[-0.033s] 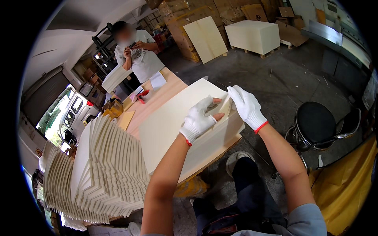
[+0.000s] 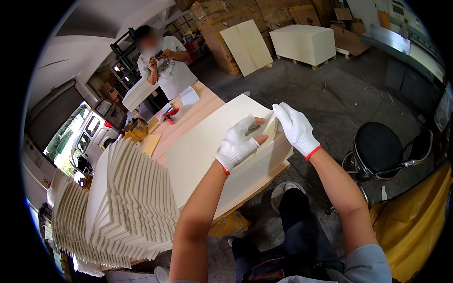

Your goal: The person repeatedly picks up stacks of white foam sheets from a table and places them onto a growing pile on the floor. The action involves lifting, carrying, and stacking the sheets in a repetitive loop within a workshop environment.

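Observation:
A thick stack of large cream paper sheets (image 2: 203, 137) lies on a wooden table. My left hand (image 2: 240, 141), in a white knit glove with bare thumb and finger tips, rests on the stack near its right edge, thumb and forefinger spread apart. Beside it my right hand (image 2: 295, 126), in a white glove with a red cuff, holds its fingers straight against that edge. Between the two hands the upper sheets curve upward. The right thumb is mostly hidden.
Fanned, folded stacks of cream sheets (image 2: 134, 198) stand at the left. A red tape dispenser (image 2: 171, 115) lies farther along the table. Across it, a person (image 2: 165, 66) holds a dark object. A black round stool (image 2: 379, 145) is at right, and a wrapped pale block (image 2: 303, 45) sits behind.

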